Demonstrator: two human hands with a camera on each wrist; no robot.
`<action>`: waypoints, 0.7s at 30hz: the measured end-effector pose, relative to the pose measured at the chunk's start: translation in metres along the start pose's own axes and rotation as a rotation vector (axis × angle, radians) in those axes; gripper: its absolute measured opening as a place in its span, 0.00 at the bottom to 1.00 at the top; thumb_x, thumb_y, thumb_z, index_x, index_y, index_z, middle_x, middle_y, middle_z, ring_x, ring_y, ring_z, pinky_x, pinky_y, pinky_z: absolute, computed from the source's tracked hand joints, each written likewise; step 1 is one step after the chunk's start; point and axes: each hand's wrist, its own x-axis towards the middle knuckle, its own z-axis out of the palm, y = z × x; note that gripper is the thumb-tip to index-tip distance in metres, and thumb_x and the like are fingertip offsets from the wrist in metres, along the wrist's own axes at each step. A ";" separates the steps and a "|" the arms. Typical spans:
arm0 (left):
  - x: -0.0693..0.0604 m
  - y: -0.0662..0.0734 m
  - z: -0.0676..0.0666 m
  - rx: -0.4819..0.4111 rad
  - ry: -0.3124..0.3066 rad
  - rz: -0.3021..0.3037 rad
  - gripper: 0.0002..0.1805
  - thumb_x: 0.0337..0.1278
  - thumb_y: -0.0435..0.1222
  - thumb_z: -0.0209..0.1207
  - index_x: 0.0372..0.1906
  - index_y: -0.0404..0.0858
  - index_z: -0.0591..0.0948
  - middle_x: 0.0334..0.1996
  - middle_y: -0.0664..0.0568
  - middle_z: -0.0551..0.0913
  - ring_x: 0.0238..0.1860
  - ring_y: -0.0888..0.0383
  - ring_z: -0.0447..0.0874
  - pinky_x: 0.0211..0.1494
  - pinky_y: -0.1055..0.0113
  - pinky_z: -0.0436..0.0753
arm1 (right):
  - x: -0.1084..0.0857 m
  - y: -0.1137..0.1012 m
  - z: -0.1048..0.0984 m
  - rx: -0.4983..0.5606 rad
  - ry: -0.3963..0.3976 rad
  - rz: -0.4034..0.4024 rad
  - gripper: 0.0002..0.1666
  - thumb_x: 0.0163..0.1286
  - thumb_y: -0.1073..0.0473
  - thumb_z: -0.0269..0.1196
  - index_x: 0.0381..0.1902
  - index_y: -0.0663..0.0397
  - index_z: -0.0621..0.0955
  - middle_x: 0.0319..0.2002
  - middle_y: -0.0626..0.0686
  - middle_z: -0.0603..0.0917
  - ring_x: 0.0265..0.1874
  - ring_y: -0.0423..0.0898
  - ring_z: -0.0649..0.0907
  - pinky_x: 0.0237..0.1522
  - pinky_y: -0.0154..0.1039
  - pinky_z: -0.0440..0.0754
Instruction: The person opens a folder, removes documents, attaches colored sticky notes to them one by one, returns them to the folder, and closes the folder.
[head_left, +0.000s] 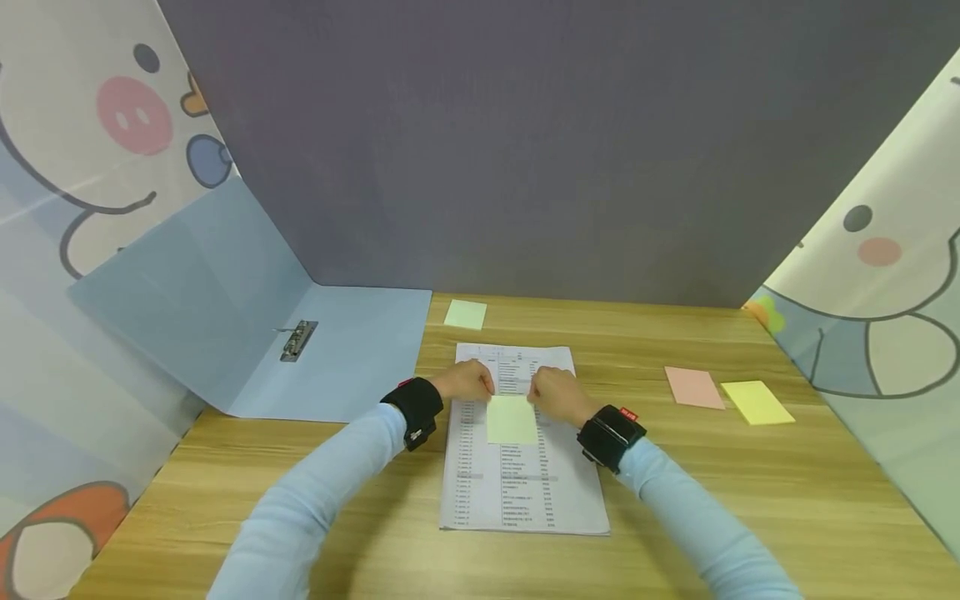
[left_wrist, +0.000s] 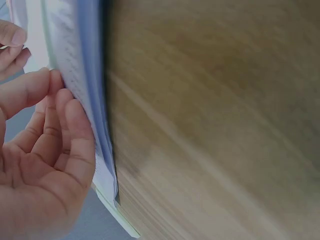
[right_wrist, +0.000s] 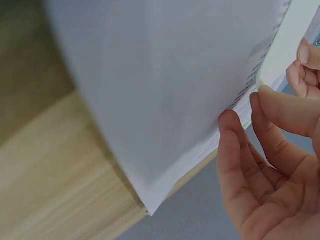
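A pale yellow-green sticky note (head_left: 512,421) is held over a stack of printed sheets (head_left: 480,500) in the middle of the table. My left hand (head_left: 467,381) pinches its upper left corner between thumb and index finger. At the upper right corner, the thumb and index finger of my right hand (head_left: 557,393) pinch the same note. In the right wrist view, the note (right_wrist: 290,40) runs between both hands, just over the printed page. The left wrist view shows the left hand (left_wrist: 50,150) close to the stack's edge, its other fingers loosely bent.
An open blue folder (head_left: 367,350) with a metal clip (head_left: 299,341) lies on the left. Behind the stack is a pale green note pad (head_left: 465,314). Pink (head_left: 694,388) and yellow (head_left: 757,402) pads lie on the right. A grey panel (head_left: 525,150) borders the table's back.
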 end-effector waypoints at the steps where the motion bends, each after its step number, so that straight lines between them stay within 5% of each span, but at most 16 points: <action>1: 0.000 0.000 0.000 -0.002 -0.005 -0.005 0.04 0.49 0.31 0.60 0.32 0.37 0.82 0.34 0.52 0.81 0.33 0.59 0.73 0.38 0.70 0.73 | 0.000 0.000 0.000 -0.001 0.001 0.004 0.05 0.59 0.63 0.63 0.27 0.59 0.82 0.27 0.50 0.80 0.23 0.42 0.75 0.26 0.33 0.73; 21: 0.004 0.001 0.005 -0.009 0.008 -0.086 0.09 0.45 0.31 0.61 0.36 0.36 0.79 0.39 0.50 0.80 0.35 0.57 0.73 0.43 0.66 0.75 | 0.003 -0.001 0.000 -0.016 -0.005 0.049 0.06 0.57 0.63 0.64 0.23 0.57 0.81 0.24 0.49 0.76 0.22 0.42 0.73 0.23 0.31 0.69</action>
